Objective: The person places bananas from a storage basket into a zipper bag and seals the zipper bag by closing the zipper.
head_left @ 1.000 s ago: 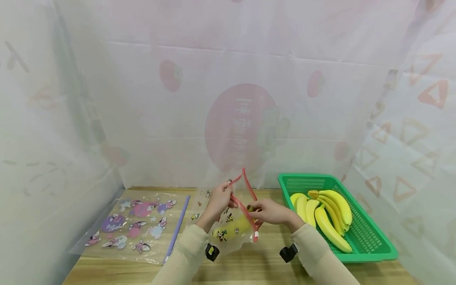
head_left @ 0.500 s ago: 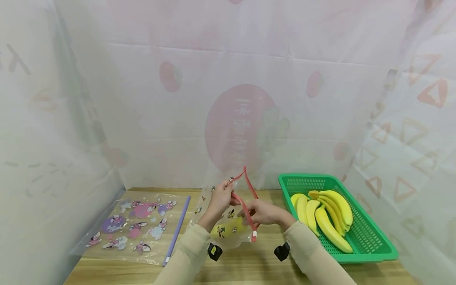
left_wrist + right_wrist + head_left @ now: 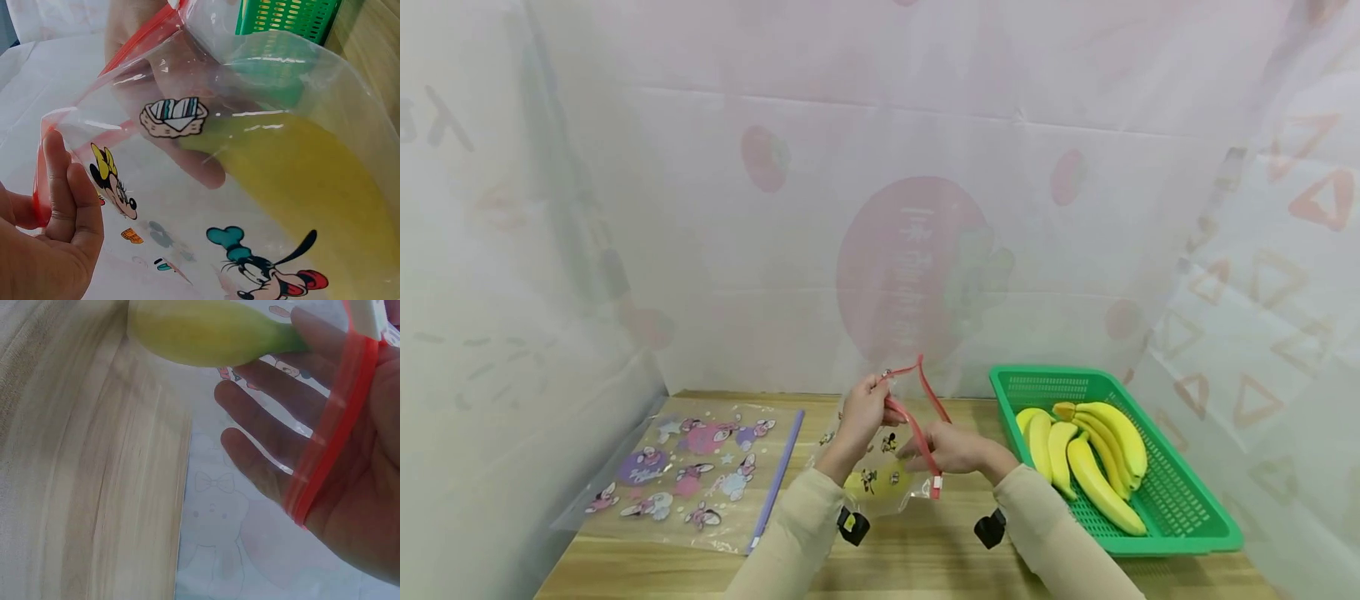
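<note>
In the head view my left hand point(image 3: 862, 415) holds a clear zipper bag point(image 3: 181, 206) by one side of its red-edged mouth. Its thumb and fingers pinch that red strip point(image 3: 42, 181) in the left wrist view. My right hand point(image 3: 951, 447) reaches through the open mouth into the bag. A yellow banana point(image 3: 312, 169) lies inside, seen through the printed plastic. In the right wrist view the right fingers point(image 3: 269, 425) are fairly straight and spread, against the green stem end of the banana point(image 3: 206, 331). Plastic glare partly hides the contact.
A second clear bag point(image 3: 692, 475) with a purple zipper strip lies flat on the wooden table point(image 3: 917, 567) at left. To the right stands a green basket point(image 3: 1187, 492) with several bananas point(image 3: 1105, 483). Printed curtains point(image 3: 760, 250) close off the back and sides.
My right hand has moved left and deeper into the bag, and the banana has gone further in with it. Its fingers look straighter. The left hand keeps hold of the bag's rim.
</note>
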`<state>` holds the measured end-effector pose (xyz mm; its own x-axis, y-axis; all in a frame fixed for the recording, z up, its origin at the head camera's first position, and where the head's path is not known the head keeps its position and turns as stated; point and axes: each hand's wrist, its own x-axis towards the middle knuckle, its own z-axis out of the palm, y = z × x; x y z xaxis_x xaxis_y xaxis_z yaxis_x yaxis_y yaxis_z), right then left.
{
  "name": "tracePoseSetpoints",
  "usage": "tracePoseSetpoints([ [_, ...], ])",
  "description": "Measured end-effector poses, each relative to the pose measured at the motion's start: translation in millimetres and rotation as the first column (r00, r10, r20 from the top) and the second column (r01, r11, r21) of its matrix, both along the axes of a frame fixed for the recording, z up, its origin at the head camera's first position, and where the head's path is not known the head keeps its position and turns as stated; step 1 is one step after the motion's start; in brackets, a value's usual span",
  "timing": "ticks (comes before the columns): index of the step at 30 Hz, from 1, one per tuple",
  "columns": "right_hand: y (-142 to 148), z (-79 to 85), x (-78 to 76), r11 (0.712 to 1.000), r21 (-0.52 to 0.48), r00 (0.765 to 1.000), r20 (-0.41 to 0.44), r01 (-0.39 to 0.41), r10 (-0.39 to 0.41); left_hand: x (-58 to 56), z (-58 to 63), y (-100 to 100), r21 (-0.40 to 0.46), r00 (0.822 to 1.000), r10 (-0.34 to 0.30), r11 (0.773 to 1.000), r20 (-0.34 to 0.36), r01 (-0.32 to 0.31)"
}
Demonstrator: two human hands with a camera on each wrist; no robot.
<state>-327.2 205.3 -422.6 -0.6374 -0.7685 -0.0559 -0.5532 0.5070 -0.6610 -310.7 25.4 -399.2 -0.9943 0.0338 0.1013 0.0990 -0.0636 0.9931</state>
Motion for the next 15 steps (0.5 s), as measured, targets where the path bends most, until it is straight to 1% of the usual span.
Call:
tracePoseSetpoints([
  [1,0,-0.3,-0.1,1.0,0.007,1.0,0.007,-0.002,0.002,0.1,0.1,0,0.001,1.0,0.003,1.0,0.0,-0.003],
  [3,1,-1.7,-1.1,1.0,0.013,1.0,0.017,0.006,-0.006,-4.9,-5.7,0,0.014,1.0,0.01,1.0,-0.005,-0.01],
  [9,6,-3.0,-5.3,0.999,0.014,0.999,0.013,0.045,-0.045,-6.0,-8.5,-2,0.027,0.999,0.038,0.999,-0.008,-0.038],
  [12,8,-1.1,-7.2,0.999,0.001,0.999,-0.009,0.051,-0.051,-6.3,-9.6,-3,0.05,0.999,0.036,0.998,0.0,-0.035],
  [15,10,1.8,-8.1,0.998,-0.007,0.996,-0.065,0.066,-0.067,-6.5,-12.3,-6,0.07,1.0,0.023,0.997,0.01,-0.024],
])
